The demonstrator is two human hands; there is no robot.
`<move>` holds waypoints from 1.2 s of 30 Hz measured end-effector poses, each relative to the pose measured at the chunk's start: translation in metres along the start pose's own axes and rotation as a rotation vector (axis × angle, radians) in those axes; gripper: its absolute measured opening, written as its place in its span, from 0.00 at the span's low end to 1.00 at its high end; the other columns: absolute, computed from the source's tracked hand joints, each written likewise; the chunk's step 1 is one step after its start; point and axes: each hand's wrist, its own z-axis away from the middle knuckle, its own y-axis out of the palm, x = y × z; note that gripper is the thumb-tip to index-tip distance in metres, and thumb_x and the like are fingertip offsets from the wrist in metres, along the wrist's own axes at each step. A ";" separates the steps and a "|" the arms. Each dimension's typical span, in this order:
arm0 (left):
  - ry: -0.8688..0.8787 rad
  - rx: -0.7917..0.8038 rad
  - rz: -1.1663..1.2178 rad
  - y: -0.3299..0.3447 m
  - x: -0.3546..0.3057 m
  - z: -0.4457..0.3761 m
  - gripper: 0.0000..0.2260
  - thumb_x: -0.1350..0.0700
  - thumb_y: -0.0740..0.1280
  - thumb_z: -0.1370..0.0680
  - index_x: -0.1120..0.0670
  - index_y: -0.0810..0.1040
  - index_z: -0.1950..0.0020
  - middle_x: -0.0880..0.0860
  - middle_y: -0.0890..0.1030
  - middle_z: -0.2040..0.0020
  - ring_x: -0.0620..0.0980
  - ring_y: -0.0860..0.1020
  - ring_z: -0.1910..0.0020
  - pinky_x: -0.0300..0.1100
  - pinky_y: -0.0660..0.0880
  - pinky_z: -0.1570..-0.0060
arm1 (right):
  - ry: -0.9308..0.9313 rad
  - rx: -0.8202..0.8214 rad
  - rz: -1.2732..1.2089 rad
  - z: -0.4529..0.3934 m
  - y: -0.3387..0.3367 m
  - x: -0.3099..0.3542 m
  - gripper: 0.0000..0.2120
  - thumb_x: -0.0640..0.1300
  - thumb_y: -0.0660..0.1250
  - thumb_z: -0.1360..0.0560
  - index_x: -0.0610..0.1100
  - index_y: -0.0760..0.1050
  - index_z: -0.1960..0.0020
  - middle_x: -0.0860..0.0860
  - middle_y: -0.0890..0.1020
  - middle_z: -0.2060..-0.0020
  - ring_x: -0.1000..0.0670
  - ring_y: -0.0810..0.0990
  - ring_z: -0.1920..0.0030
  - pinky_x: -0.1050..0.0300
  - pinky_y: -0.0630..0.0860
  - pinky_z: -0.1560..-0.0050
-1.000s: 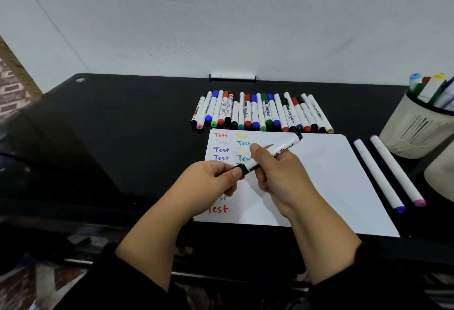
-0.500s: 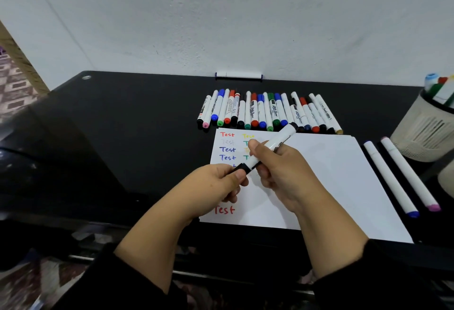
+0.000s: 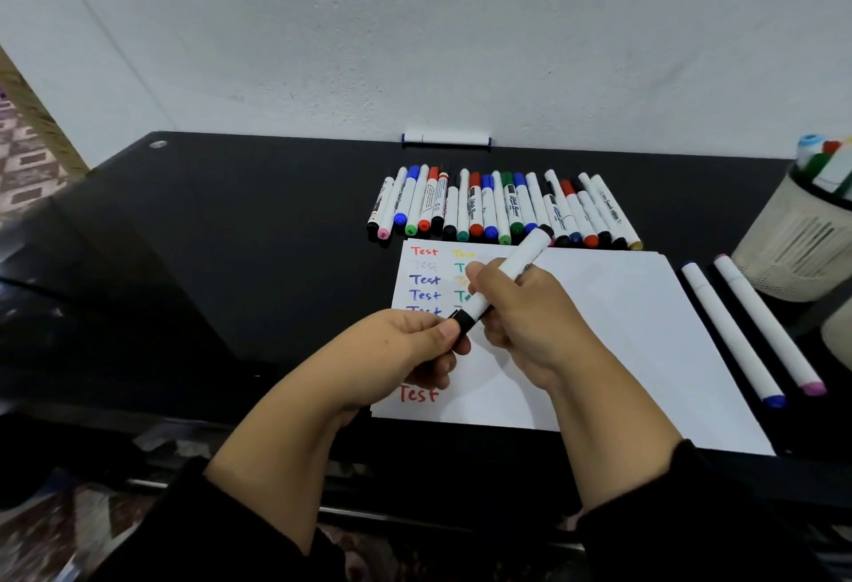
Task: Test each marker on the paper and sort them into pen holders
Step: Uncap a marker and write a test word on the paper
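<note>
My right hand [image 3: 530,314] grips the white barrel of a marker [image 3: 511,272] held slantwise over the paper [image 3: 613,328]. My left hand [image 3: 405,351] pinches the marker's black cap [image 3: 462,322] at its lower end. The white sheet carries several coloured "Test" words down its left side, partly hidden by my hands. A row of several markers [image 3: 502,212] lies just beyond the paper. A cream pen holder [image 3: 793,240] with several markers in it stands at the right edge.
Two long white markers [image 3: 747,328] lie to the right of the paper, one blue-tipped, one pink-tipped. A single white marker [image 3: 446,139] rests against the wall. Part of another pale container [image 3: 837,332] shows at the right edge. The desk [image 3: 230,259] is black and glossy.
The marker's far end has tilted a little more upright in my right hand. Both hands keep their hold on barrel and cap; the view has shifted slightly.
</note>
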 end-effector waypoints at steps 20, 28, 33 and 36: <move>-0.009 -0.044 -0.023 0.000 -0.007 0.003 0.13 0.53 0.57 0.18 0.56 0.78 0.55 0.47 0.73 0.71 0.42 0.73 0.71 0.37 0.74 0.58 | 0.014 -0.120 0.016 0.000 0.015 0.005 0.13 0.44 0.63 0.22 0.44 0.70 0.65 0.57 0.71 0.82 0.56 0.62 0.78 0.63 0.60 0.75; -0.005 -0.094 -0.131 -0.018 0.010 0.019 0.11 0.55 0.59 0.19 0.53 0.80 0.54 0.46 0.76 0.69 0.43 0.76 0.64 0.41 0.76 0.50 | 0.068 -0.355 -0.066 -0.014 -0.022 0.015 0.07 0.42 0.62 0.24 0.43 0.68 0.59 0.53 0.63 0.80 0.56 0.55 0.80 0.63 0.53 0.79; 0.018 -0.212 -0.257 -0.009 0.005 0.005 0.10 0.51 0.60 0.20 0.47 0.80 0.54 0.45 0.80 0.63 0.43 0.79 0.59 0.40 0.75 0.50 | 0.103 -0.309 -0.099 -0.010 -0.009 0.005 0.11 0.44 0.63 0.23 0.44 0.68 0.63 0.54 0.62 0.82 0.55 0.56 0.79 0.62 0.54 0.78; 0.040 -0.374 -0.353 -0.010 0.002 0.003 0.08 0.48 0.60 0.20 0.46 0.78 0.52 0.43 0.81 0.58 0.38 0.76 0.57 0.33 0.67 0.62 | 0.089 -0.333 -0.144 -0.007 -0.015 0.004 0.11 0.48 0.65 0.23 0.43 0.73 0.61 0.53 0.68 0.79 0.56 0.62 0.78 0.63 0.59 0.77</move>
